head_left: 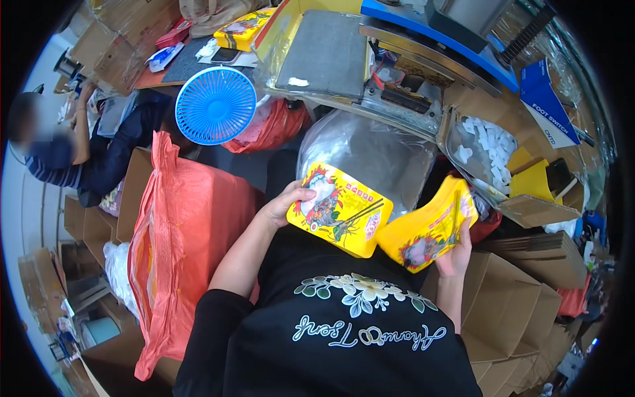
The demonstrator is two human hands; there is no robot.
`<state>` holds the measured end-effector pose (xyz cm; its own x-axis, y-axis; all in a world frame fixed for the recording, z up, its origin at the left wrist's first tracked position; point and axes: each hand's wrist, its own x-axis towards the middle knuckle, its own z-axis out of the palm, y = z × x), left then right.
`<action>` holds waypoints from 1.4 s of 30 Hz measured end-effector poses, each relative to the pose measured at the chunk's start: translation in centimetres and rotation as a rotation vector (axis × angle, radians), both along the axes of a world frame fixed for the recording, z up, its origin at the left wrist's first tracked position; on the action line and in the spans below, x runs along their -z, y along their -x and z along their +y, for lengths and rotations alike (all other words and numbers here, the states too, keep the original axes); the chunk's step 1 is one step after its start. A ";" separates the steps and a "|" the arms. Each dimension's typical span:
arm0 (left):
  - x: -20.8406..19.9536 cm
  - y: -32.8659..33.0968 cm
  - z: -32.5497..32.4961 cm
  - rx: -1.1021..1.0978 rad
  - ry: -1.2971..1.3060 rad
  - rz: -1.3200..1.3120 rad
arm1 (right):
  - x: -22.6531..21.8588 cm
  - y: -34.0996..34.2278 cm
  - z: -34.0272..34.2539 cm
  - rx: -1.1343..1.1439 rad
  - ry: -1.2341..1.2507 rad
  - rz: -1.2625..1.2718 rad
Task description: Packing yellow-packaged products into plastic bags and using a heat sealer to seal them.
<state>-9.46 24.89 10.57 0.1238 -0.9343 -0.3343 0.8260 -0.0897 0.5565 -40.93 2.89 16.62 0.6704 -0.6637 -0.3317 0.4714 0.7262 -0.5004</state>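
My left hand (289, 204) grips the left edge of a flat, yellow food package (340, 212) with rounded corners and a printed dish and chopsticks. Its thumb lies on the printed face. On the other side, my right hand (456, 251) is closed on the right edge of a similar yellow food package (428, 228), which looks bent and slightly blurred. Both packages are held up over my lap, tilted, with their near edges touching or overlapping. Most of the right fingers are hidden behind the package. Just beyond them bulges a clear plastic bag (360, 155).
A large red woven sack (198, 228) stands at my left, near a blue fan (215, 106). Ahead is a workbench with a grey pad (324, 53) and a blue machine (440, 26). White pieces (486, 149) fill a tray at right, above cardboard boxes (503, 304). Another person (73, 142) sits far left.
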 end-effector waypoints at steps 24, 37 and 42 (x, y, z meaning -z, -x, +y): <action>-0.7 2.3 0.2 -0.160 0.576 0.501 | -5.2 -17.0 -1.9 -1.131 1.044 -0.351; -1.4 5.1 2.2 -0.332 -0.050 0.023 | -0.9 -6.2 4.8 -0.583 0.162 0.279; -5.1 6.2 2.0 -0.269 0.162 0.209 | -1.3 -8.6 3.8 -0.611 0.533 0.454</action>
<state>-15.70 26.93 15.70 0.3170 -0.9205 -0.2284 0.9052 0.2217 0.3627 -32.36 6.70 17.94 0.8346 -0.3785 -0.4002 -0.2396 0.4047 -0.8825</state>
